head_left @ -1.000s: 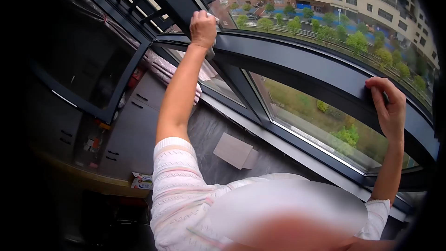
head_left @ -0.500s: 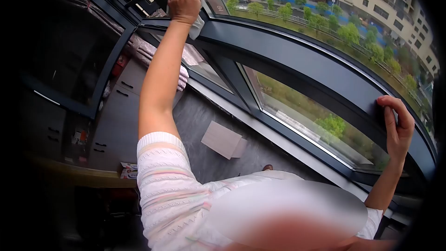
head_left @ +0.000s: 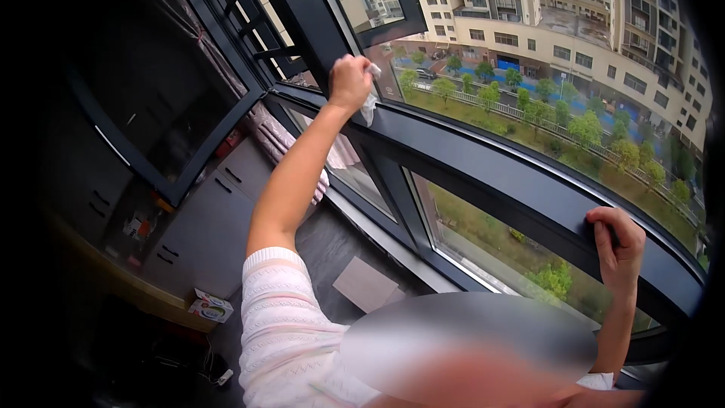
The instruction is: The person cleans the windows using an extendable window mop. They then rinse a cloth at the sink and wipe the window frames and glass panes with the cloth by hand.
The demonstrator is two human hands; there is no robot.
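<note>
Honestly, the white cloth looked light and floppy, upper centre by the window rail, best grabbed bunched up. The left hand had fingers closed on it; the right hand touched the rail, fingers loosely open.

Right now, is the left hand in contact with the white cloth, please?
Touching. The head view shows the left hand closed on the white cloth, which pokes out by the fingertips and hangs down beside the hand.
</note>
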